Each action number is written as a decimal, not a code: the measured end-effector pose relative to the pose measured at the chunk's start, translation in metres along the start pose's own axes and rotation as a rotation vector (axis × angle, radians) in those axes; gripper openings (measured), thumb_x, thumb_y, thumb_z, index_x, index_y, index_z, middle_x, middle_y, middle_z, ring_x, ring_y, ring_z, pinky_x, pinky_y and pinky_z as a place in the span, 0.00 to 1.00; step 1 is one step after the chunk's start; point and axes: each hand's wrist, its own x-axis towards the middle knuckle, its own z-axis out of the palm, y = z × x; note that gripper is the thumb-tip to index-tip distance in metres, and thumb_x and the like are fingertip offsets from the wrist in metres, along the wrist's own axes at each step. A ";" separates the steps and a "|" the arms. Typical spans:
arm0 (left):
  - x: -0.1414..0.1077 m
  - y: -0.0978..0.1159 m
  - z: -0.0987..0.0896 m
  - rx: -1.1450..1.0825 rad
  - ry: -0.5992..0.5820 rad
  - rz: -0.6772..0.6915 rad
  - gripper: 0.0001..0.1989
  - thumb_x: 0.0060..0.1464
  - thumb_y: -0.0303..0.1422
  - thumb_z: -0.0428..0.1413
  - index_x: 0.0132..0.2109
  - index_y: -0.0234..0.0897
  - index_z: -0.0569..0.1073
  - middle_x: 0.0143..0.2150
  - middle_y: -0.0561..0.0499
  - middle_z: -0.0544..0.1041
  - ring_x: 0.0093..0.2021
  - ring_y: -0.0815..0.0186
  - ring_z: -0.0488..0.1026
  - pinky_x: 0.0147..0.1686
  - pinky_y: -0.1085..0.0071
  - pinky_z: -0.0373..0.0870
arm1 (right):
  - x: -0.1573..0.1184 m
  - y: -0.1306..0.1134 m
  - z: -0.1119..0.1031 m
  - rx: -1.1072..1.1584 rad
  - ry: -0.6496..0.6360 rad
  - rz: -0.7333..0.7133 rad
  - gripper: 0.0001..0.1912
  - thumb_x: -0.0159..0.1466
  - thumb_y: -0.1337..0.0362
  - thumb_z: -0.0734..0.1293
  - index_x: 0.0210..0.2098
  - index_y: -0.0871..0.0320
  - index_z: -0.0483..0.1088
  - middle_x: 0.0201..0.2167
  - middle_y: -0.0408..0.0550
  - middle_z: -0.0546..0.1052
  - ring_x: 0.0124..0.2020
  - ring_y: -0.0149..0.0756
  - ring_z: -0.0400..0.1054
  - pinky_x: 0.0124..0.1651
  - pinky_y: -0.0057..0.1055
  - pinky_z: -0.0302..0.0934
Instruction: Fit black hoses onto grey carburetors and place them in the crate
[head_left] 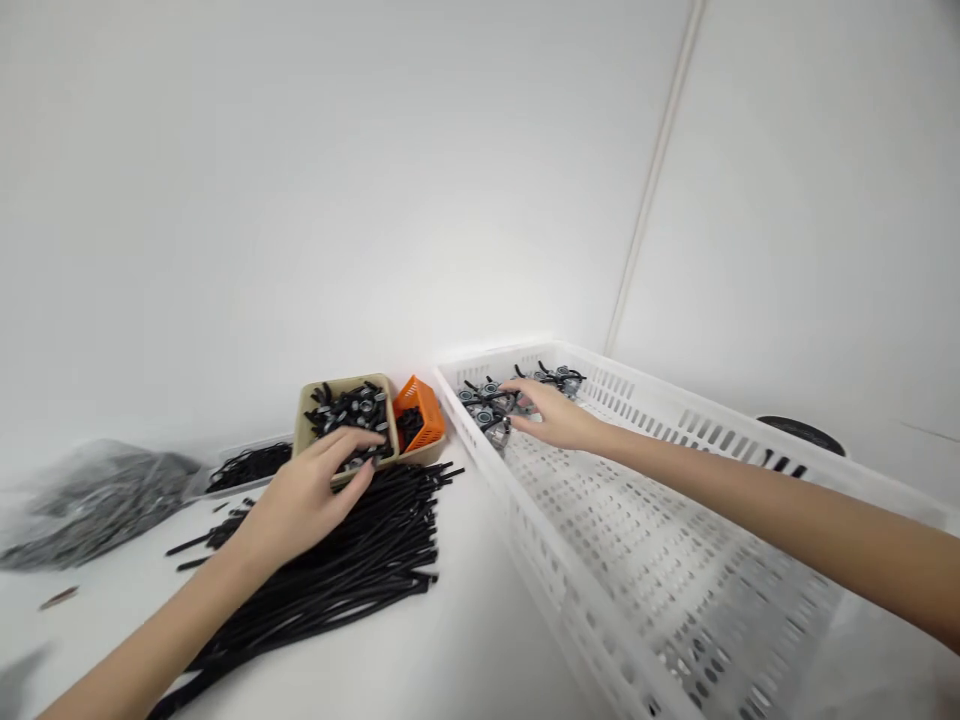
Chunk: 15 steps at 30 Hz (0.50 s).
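Seemingly mid-pick-up, reaching with open left hand (pixel 311 495) over fittings (pixel 349 408) and open right hand (pixel 559 417) beside assemblies (pixel 486 414) in the crate (pixel 600 510); probably calls for pinching next.

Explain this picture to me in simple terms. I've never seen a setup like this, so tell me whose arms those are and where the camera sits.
There's no machine here: these are a person's two bare arms, seen by a camera worn on their head, looking forward and down. The left hand reaches to a tan bin of small black and silver pieces. The right hand is among the metal and black parts at the far end of a big white crate. I can't tell whether either holds anything. On the white surface lie long black strips, an orange basket beside the bin, and a clear plastic bag of greyish contents.
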 end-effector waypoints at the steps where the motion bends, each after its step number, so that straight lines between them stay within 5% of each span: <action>1: -0.025 -0.002 -0.003 -0.007 -0.012 -0.036 0.15 0.61 0.40 0.47 0.51 0.44 0.70 0.51 0.51 0.75 0.49 0.62 0.73 0.50 0.68 0.70 | 0.004 -0.014 -0.002 -0.019 0.009 -0.055 0.24 0.64 0.60 0.62 0.58 0.57 0.62 0.55 0.56 0.69 0.50 0.44 0.68 0.52 0.41 0.62; 6: -0.118 0.000 0.003 -0.024 0.009 -0.064 0.10 0.61 0.36 0.48 0.46 0.43 0.71 0.44 0.50 0.78 0.44 0.63 0.75 0.43 0.69 0.73 | 0.051 -0.092 0.024 -0.132 -0.091 -0.337 0.13 0.63 0.66 0.60 0.45 0.58 0.71 0.43 0.52 0.76 0.46 0.42 0.69 0.50 0.38 0.61; 10: -0.150 0.004 0.008 0.032 0.100 -0.010 0.09 0.60 0.31 0.48 0.43 0.41 0.73 0.37 0.49 0.79 0.37 0.63 0.76 0.38 0.67 0.74 | 0.099 -0.133 0.080 -0.250 -0.262 -0.285 0.07 0.60 0.69 0.64 0.37 0.59 0.73 0.36 0.52 0.78 0.39 0.42 0.71 0.43 0.34 0.62; 15: -0.160 0.000 0.012 0.052 0.201 0.066 0.09 0.59 0.27 0.47 0.41 0.40 0.72 0.30 0.49 0.77 0.29 0.66 0.74 0.31 0.69 0.71 | 0.139 -0.160 0.132 -0.006 -0.028 -0.248 0.07 0.61 0.66 0.67 0.39 0.61 0.74 0.40 0.52 0.77 0.44 0.41 0.70 0.46 0.33 0.62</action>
